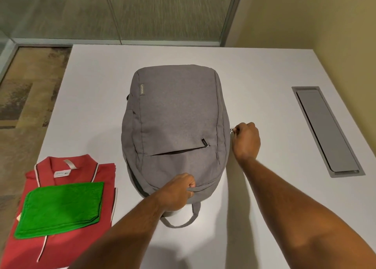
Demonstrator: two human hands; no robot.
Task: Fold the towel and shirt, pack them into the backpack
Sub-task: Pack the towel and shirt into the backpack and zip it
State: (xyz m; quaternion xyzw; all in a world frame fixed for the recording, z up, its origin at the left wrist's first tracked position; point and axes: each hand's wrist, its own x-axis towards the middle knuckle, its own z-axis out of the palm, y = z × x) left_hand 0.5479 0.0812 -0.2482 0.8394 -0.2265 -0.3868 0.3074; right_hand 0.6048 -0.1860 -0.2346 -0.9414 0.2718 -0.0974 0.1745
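Observation:
A grey backpack lies flat in the middle of the white table, its carry handle toward me. My left hand grips the fabric at the bag's near top edge. My right hand pinches a metal zipper pull at the bag's right side. The main zipper looks partly open along the near left edge. A folded red polo shirt lies at the near left of the table. On top of it rests a folded green towel.
The white table has a grey cable hatch set into it at the right. The table's left edge runs beside patterned carpet. A glass wall stands beyond the far edge.

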